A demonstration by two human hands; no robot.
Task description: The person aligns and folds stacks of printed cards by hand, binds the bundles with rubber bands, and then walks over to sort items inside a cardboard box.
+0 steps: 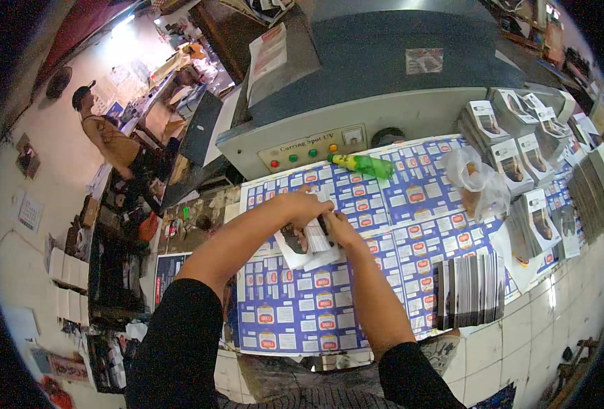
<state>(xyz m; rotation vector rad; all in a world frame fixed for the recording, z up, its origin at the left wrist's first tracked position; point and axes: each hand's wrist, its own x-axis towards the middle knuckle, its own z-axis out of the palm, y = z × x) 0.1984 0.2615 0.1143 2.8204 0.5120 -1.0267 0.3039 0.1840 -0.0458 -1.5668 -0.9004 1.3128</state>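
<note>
Green bottle [367, 165], bag [460, 165] with brown contents [474, 196], gripped booklets [318, 241]

Through my remote view I see smooth printed paper sheets [418, 195], paper booklets [291, 251] with smooth covers, a shiny green plastic bottle [369, 165], a thin, crinkled, see-through plastic bag [464, 168], matt black cloth sleeves [179, 334], a painted, metal-looking machine panel [425, 111] and smooth floor tiles [530, 334].

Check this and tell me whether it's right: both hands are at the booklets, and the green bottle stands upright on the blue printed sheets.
One part is wrong: the head view shows the green bottle lying on its side, not upright. It is on the blue printed sheets, and the left hand and right hand are at the booklets.
</note>
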